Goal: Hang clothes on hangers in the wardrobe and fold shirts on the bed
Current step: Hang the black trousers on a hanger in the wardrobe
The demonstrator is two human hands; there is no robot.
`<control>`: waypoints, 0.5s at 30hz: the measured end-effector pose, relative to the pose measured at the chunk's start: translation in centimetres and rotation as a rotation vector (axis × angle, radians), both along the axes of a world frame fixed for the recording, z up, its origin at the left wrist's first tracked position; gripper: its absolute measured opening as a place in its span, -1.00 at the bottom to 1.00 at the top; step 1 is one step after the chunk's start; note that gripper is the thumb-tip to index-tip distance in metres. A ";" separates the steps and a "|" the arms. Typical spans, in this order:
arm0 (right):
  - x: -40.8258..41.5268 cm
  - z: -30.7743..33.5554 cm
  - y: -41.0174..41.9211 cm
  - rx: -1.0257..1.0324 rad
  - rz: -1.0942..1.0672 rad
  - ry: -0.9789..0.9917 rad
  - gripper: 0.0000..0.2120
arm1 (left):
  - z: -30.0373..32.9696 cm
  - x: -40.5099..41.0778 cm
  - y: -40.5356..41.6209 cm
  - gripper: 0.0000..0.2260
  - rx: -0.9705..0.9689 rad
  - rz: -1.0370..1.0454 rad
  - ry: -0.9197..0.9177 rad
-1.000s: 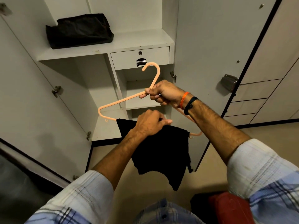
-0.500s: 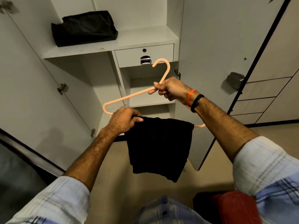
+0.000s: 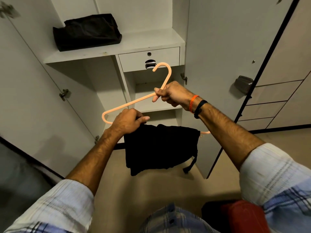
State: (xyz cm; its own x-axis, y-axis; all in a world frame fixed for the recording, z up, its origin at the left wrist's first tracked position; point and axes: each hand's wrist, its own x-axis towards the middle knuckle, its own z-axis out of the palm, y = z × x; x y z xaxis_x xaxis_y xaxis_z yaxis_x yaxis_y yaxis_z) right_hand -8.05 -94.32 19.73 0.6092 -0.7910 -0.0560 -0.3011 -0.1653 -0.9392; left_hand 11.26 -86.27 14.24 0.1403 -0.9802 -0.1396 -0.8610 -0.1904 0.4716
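while the right hand (image 3: 173,95) pinches the peach plastic hanger (image 3: 134,102) at the neck below its hook, the left hand (image 3: 127,122) grips the top edge of the black garment (image 3: 159,148), which drapes over the hanger's lower bar in front of the open wardrobe (image 3: 116,49). a folded black cloth (image 3: 87,31) sits on the upper shelf. the step in hand looks like evening the garment on the bar; next, the hook likely needs lifting to a rail, which isn't visible here.

Peach hanger (image 3: 129,104); black garment (image 3: 159,148); plaid sleeves (image 3: 277,179).
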 end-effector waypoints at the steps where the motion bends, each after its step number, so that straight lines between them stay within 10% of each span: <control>1: 0.0 0.0 -0.1 -0.005 -0.001 0.005 -0.66 | 0.1 0.1 0.3 -0.73 0.046 -0.038 0.064; 7: -0.3 0.0 -0.4 -0.011 0.009 0.024 -0.66 | -0.4 0.3 1.0 -0.79 0.037 -0.100 0.149; 11: -0.6 0.0 -0.6 0.033 0.039 0.008 -0.65 | -1.3 -0.8 1.3 -0.85 -0.306 0.082 0.202; 15: -0.7 0.0 -0.4 0.064 0.066 -0.019 -0.66 | -1.5 -1.1 0.8 -0.84 -0.378 0.138 -0.028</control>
